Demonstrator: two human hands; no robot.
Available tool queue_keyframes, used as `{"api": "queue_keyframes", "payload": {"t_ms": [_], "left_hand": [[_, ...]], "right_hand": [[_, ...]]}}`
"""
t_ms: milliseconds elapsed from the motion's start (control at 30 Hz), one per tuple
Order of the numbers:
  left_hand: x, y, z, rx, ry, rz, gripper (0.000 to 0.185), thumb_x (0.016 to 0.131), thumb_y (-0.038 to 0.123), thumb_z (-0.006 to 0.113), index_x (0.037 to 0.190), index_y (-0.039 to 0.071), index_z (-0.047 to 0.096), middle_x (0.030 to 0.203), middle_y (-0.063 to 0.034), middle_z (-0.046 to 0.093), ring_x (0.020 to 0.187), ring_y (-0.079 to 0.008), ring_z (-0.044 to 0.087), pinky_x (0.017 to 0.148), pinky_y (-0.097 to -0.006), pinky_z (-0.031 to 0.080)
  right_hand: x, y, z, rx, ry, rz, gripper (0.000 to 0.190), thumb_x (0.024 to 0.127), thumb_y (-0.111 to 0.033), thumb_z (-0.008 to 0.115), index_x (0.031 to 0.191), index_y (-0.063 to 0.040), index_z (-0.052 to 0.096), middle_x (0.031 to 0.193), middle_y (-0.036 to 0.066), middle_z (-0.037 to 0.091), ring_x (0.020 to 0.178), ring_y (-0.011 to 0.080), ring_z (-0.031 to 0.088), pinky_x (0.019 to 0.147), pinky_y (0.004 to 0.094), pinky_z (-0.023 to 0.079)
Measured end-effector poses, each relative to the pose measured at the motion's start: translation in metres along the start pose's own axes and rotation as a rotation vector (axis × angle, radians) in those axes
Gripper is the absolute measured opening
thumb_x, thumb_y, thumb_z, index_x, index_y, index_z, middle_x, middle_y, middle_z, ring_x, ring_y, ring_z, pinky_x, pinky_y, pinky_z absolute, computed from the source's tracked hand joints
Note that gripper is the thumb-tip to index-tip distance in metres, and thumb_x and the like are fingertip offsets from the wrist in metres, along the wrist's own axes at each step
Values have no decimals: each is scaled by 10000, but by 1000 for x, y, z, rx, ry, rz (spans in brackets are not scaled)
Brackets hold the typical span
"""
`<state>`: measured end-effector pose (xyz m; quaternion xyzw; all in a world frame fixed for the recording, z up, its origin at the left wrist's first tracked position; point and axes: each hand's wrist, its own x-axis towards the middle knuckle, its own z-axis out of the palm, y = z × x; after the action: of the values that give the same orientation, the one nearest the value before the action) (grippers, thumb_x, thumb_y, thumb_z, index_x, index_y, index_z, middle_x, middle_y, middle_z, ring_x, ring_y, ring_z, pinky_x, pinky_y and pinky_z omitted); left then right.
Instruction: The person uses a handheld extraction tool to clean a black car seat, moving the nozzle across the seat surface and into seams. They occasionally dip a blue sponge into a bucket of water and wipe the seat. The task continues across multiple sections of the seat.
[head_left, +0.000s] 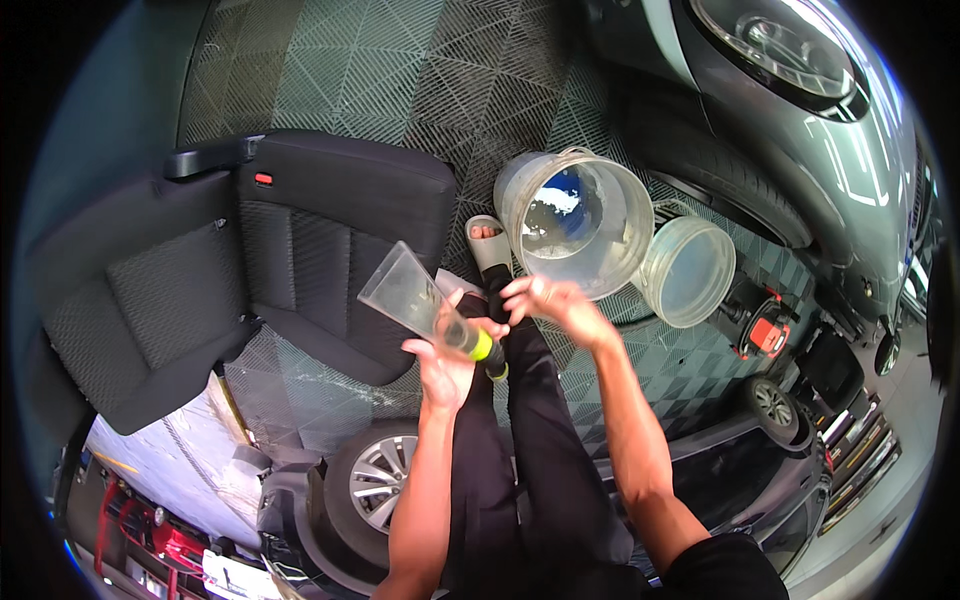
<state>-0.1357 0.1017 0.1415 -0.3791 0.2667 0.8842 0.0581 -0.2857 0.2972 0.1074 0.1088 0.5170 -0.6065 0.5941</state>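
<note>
My left hand (444, 367) is closed around a clear plastic extraction nozzle head (405, 292), whose wide flat end points up and left, over the edge of a dark car seat (337, 217). A yellow-green collar (481, 345) and a black connector are at its narrow end. To the right of the connector, my right hand (551, 304) is raised, slightly blurred, fingers partly bent, with nothing visible in it. It is near the rim of a large translucent bucket (637, 225), which has some liquid or foam inside.
Beside the large bucket stands a smaller translucent bucket (694, 274). A grey car (847, 165) with its front wheel is at upper right. A red and black machine (766, 336) sits further right. Dark cars (697, 480) stand behind my legs, on grated floor tiles (487, 82).
</note>
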Motion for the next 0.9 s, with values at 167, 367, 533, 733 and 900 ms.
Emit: {"api": "queue_keyframes", "payload": {"t_ms": [167, 367, 533, 733, 900], "left_hand": [[9, -9, -9, 38, 101, 122, 888, 1046, 740, 477, 1547, 6, 477, 759, -80, 567, 706, -201, 554, 726, -394, 479], [4, -20, -24, -62, 75, 122, 890, 1054, 798, 331, 1477, 34, 505, 701, -62, 539, 604, -191, 517, 694, -404, 458], [-25, -33, -13, -74, 366, 169, 844, 1062, 764, 360, 1378, 8, 564, 707, -74, 541, 635, -209, 522, 720, -421, 463], [-34, -27, 16, 3, 290, 133, 805, 1078, 715, 393, 1357, -18, 578, 712, -100, 583, 635, -209, 544, 725, -407, 481], [-38, -31, 25, -22, 276, 129, 807, 1083, 708, 407, 1355, -30, 586, 723, -110, 606, 646, -210, 558, 727, -403, 493]], "right_hand": [[134, 40, -153, 160, 1042, 79, 1084, 883, -458, 865, 1690, -48, 269, 1606, 235, 478, 1436, 442, 511, 1115, 630, 486], [210, 97, -367, 31, 1004, 137, 1106, 803, -571, 865, 1697, -143, 375, 1622, 247, 521, 1448, 428, 552, 1205, 579, 432], [247, 144, -206, 178, 930, -60, 525, 932, -345, 646, 1300, 26, 699, 1271, 199, 744, 1108, 367, 717, 994, 514, 563], [131, 133, -183, 997, 499, -220, 562, 997, -399, 675, 1422, -38, 604, 1388, 204, 681, 1185, 354, 686, 950, 583, 584], [101, 99, -165, 695, 458, 8, 663, 1013, -535, 701, 1461, -59, 589, 1421, 171, 678, 1259, 351, 678, 1100, 585, 529]]}}
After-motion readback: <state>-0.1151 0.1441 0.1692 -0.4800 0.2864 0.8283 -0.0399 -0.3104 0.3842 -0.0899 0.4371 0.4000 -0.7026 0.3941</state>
